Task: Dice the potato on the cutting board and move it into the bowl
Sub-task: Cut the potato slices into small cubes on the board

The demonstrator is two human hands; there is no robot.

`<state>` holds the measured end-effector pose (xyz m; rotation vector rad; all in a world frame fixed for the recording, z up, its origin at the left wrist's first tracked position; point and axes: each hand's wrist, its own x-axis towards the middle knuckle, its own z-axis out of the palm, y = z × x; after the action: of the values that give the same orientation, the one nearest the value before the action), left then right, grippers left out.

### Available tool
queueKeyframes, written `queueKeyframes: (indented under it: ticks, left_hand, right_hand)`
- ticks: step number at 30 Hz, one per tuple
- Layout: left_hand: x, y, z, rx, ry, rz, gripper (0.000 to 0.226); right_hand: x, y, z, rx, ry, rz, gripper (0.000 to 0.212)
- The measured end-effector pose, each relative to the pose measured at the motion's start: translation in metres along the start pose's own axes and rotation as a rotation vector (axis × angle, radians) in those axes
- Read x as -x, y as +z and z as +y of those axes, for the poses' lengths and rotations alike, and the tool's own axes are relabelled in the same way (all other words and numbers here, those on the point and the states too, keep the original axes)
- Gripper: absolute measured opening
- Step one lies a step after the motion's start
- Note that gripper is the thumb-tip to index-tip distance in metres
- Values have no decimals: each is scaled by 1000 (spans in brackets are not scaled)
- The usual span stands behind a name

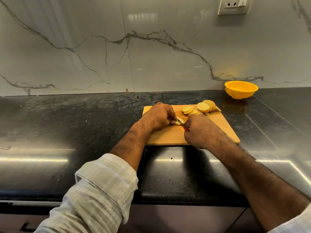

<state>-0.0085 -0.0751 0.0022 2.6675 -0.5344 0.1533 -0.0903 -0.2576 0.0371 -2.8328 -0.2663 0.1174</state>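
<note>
With our left hand (159,117) pinching a small stack of potato slices (178,121) at the board's (220,130) near left and our right hand (199,130) gripping the knife (186,129), we should cut evenly, fingertips tucked back, the bowl (241,89) waiting far right.

Home kitchen: black stone bench (84,123), white marble-look wall (151,47), wall socket (233,5), wooden cutting board (218,130), potato slices (203,107), yellow bowl (241,89).

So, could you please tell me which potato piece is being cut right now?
The small potato piece pinched under the left hand, beside the right hand gripping the knife. The other potato slices lie untouched at the cutting board's far edge.
</note>
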Motion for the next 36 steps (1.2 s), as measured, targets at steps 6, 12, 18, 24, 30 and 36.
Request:
queueKeyframes:
  ticks: [6, 12, 18, 24, 30, 36]
  left_hand:
    - [4, 1, 3, -20, 17, 6, 15]
    - [9, 4, -3, -69, 38, 93, 15]
    - [8, 5, -8, -58, 30, 99, 12]
    - [3, 6, -11, -73, 15, 59, 10]
    - [3, 5, -6, -104, -12, 50, 12]
    - [8, 2, -3, -92, -33, 62, 11]
  right_hand:
    - [35, -19, 4, 38, 0, -66, 37]
    - [29, -28, 2, 70, -2, 30, 38]
    - [-5, 2, -4, 7, 5, 70, 39]
    - [-24, 17, -7, 21, 1, 103, 33]
    - [-16, 15, -4, 7, -8, 78, 30]
    - [16, 10, 1, 6, 0, 18, 38]
